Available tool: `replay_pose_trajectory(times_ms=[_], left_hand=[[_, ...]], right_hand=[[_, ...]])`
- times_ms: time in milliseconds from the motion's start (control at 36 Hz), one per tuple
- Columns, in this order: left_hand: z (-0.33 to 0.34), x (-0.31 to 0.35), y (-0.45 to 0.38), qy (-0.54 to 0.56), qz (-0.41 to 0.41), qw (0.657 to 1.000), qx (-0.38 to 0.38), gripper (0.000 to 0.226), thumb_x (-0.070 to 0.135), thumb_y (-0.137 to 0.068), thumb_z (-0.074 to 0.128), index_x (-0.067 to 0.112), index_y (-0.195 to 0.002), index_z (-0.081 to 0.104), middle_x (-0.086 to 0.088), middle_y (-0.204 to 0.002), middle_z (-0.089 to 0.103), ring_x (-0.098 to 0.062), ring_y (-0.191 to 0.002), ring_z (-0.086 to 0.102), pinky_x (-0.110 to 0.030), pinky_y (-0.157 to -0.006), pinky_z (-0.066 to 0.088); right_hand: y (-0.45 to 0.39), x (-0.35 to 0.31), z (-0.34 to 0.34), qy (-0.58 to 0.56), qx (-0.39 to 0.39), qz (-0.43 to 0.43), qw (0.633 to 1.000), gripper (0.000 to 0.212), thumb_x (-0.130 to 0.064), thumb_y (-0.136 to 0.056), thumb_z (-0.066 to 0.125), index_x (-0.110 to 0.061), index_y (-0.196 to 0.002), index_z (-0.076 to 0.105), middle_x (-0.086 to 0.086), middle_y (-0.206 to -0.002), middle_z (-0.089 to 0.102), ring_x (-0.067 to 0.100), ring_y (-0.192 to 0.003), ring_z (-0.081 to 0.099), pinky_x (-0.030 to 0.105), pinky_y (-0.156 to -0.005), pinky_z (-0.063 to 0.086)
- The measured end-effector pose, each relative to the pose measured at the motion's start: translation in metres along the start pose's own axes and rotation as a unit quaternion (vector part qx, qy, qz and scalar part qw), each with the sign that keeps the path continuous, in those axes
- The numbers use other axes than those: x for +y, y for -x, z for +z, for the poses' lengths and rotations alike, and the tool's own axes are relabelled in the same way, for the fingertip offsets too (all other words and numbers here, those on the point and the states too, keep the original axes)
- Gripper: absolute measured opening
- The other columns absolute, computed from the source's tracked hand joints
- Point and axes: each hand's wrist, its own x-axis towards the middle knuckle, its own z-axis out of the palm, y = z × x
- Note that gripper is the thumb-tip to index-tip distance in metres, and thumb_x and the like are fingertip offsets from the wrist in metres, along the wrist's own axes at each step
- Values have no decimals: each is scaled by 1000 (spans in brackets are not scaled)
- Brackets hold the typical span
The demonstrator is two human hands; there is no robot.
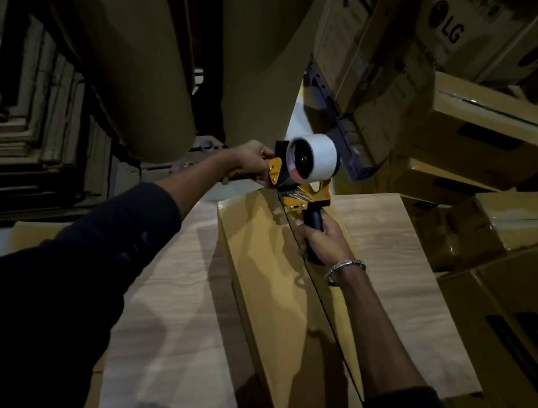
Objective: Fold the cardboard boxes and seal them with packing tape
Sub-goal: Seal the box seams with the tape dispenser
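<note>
A long cardboard box [398,284] lies in front of me with its two top flaps folded shut and a dark seam running down the middle. A yellow and black tape dispenser [303,174] with a white tape roll sits at the far end of that seam. My right hand [321,237] grips its black handle. My left hand [252,163] reaches to the dispenser's front and pinches at its yellow tab, just beyond the box's far edge.
Sealed cardboard boxes [499,132] are piled at the right and behind, some printed with a brand logo. Large brown paper rolls [124,45] stand at the back. Flat cardboard sheets [23,121] are stacked at the left. A wood-patterned surface [175,322] lies left of the box.
</note>
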Motion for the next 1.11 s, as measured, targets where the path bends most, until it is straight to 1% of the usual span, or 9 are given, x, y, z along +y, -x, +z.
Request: replay_pose_trajectory(times_ms=[111,222,361,556,667,806,917,1028,1111], left_hand=[[12,-17,-10,15,8,1000,14,29,-15,-86,61,9,-101,72,1,-61,67,-5,-48,59,-17,-44,47],[17,-38,-25,54,-2,998,16,36,-17,-84,66,13,-102,75,-8,-83,75,-20,-73,70,-32,-66,64],[16,-45,-37,48,9,998,48,46,-18,-84,67,-5,-128,66,-12,-105,69,-13,-77,68,-21,-68,59],[16,-61,-46,22,34,996,81,42,-11,-83,75,-4,-124,69,-15,-107,71,-18,-90,65,-13,-70,56],[19,-77,-51,102,-5,993,57,41,-14,-91,63,-2,-129,68,-18,-114,74,-26,-99,71,-39,-96,60],[29,-97,-53,62,-32,997,36,34,6,-96,71,21,-126,71,-4,-117,76,-8,-94,70,-18,-77,56],[32,-106,-52,31,-22,998,59,25,7,-95,75,5,-120,75,-7,-115,74,-8,-90,67,-14,-77,53],[33,-93,-45,-29,64,990,120,13,10,-86,83,17,-96,79,-2,-89,77,-15,-77,73,-33,-66,58],[37,-86,-33,-2,83,994,74,15,1,-93,71,14,-88,75,-6,-81,75,-16,-69,73,-31,-58,58]], right_hand=[[-5,11,2,18,1,12,1000,8,-17,-100,66,-19,-98,58,3,-64,53,21,-53,49,38,-57,47],[-11,20,5,69,10,12,998,11,-28,-97,69,-33,-97,59,1,-76,61,23,-65,59,35,-58,53],[-17,24,6,102,19,0,995,11,-34,-95,68,-38,-98,58,0,-83,65,21,-73,64,36,-61,59],[-22,31,8,101,23,1,995,11,-33,-98,68,-38,-99,58,-3,-84,65,20,-74,63,41,-68,59],[-24,35,9,112,17,6,994,13,-34,-98,67,-38,-106,57,-5,-90,65,19,-80,64,37,-69,59],[-27,40,11,137,15,-1,990,20,-39,-95,67,-39,-114,60,-7,-98,70,20,-89,67,46,-79,60],[-27,40,12,129,0,10,992,27,-41,-96,68,-38,-121,59,-6,-106,69,20,-99,66,46,-84,59],[-28,42,12,122,-6,17,992,26,-44,-95,69,-41,-119,60,-8,-103,70,18,-93,65,43,-80,57],[-29,43,12,100,-8,15,995,18,-39,-94,70,-44,-109,61,-9,-93,68,16,-83,62,40,-73,54]])
